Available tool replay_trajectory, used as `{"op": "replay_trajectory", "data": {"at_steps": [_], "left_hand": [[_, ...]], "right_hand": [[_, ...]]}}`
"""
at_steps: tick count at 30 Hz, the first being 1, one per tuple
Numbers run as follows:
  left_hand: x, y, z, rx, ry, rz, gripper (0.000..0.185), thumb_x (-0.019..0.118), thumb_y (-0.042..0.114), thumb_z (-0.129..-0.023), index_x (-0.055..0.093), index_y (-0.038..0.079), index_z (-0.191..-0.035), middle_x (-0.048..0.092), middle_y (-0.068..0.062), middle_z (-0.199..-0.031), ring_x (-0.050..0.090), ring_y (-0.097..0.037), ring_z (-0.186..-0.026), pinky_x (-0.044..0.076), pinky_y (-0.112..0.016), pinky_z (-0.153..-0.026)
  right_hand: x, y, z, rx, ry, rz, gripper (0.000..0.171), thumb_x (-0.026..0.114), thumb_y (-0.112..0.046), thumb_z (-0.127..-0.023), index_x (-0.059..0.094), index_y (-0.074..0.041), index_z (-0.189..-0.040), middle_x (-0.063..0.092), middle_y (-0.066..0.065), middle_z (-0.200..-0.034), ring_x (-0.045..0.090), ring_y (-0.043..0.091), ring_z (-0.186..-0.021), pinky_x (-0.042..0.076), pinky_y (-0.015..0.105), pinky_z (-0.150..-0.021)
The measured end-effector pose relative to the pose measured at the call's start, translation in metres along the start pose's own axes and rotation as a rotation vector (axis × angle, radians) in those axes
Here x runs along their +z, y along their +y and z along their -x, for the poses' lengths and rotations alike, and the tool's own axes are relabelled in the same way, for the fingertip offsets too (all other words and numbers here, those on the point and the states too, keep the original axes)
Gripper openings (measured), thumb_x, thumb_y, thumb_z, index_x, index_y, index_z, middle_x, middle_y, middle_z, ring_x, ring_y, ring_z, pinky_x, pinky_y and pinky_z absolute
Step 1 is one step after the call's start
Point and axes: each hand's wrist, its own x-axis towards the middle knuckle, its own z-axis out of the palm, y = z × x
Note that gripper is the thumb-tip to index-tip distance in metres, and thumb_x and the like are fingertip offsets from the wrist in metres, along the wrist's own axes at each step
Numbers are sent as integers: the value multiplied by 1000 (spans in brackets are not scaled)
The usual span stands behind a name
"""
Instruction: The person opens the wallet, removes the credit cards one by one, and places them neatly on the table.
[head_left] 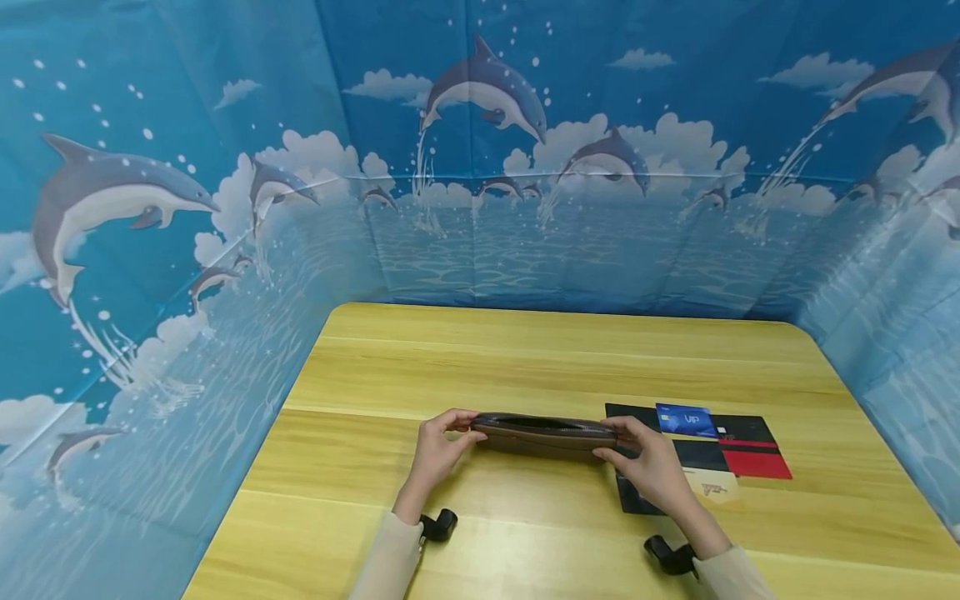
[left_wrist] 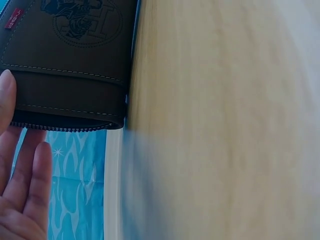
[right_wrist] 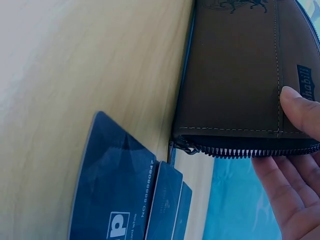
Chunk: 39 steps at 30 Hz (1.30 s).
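Observation:
A brown zip wallet point(head_left: 542, 444) stands on its long edge on the table, its zipped mouth parted along the top and dark inside. My left hand point(head_left: 441, 446) pinches its left end between thumb and fingers. At the opposite end my right hand point(head_left: 654, 468) pinches it the same way. In the left wrist view the wallet point(left_wrist: 75, 85) shows stitching, a stamped emblem and a small red tag. The zip pull point(right_wrist: 187, 148) hangs at the lower corner in the right wrist view. What lies inside the wallet is hidden.
Several cards lie in a cluster beside my right hand: a blue VIP card point(head_left: 684, 420), a red and black card point(head_left: 753, 462), a cream card point(head_left: 712, 486) and black ones point(head_left: 699, 454). A dolphin-print curtain point(head_left: 480, 242) surrounds the yellow wooden table point(head_left: 525, 350).

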Motion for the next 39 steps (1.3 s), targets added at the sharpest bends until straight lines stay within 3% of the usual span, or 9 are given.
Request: {"op": "replay_trajectory", "data": {"at_steps": [10, 15, 20, 24, 30, 39], "left_hand": [[-1, 6, -5, -30, 60, 12, 25, 78, -2, -74, 69, -5, -97, 69, -13, -86, 64, -27, -75, 53, -44, -71], [-1, 2, -8, -54, 90, 34, 25, 78, 0, -75, 70, -6, -98, 69, -13, -83, 65, -25, -73, 53, -38, -70], [0, -17, -11, -166, 111, 39, 28, 80, 12, -76, 73, 0, -100, 71, -6, -84, 65, -19, -75, 53, -32, -71], [-1, -17, -12, -257, 111, 32, 32, 80, 23, -76, 73, 3, -101, 71, -4, -85, 66, -15, -76, 53, -29, -70], [1, -16, -12, -331, 125, -6, 35, 80, 27, -77, 73, 0, -99, 71, -10, -86, 68, -19, -75, 54, -31, -69], [6, -23, -18, -408, 113, -92, 31, 80, 27, -78, 75, 5, -98, 72, -8, -87, 68, -17, -78, 54, -33, -66]], "right_hand": [[-2, -6, -8, 69, 27, -37, 40, 80, -7, -75, 66, -5, -112, 68, 6, -91, 68, 22, -78, 55, 29, -62], [-9, -7, -17, 175, -15, -129, 44, 79, -21, -78, 65, -3, -115, 67, 7, -95, 66, 17, -81, 53, 23, -68], [-12, -7, -25, 315, -58, -234, 54, 77, -36, -79, 62, -1, -118, 64, 11, -104, 62, 18, -90, 51, 22, -73], [-9, -5, -28, 393, -63, -266, 57, 77, -40, -78, 62, -1, -117, 63, 12, -106, 62, 20, -93, 51, 24, -75], [-1, 2, -32, 448, -67, -232, 59, 78, -45, -75, 64, -1, -112, 66, 10, -98, 63, 20, -87, 51, 30, -74], [2, 7, -42, 510, -121, -211, 59, 78, -46, -76, 64, 2, -107, 67, 7, -90, 64, 20, -80, 51, 42, -77]]}}
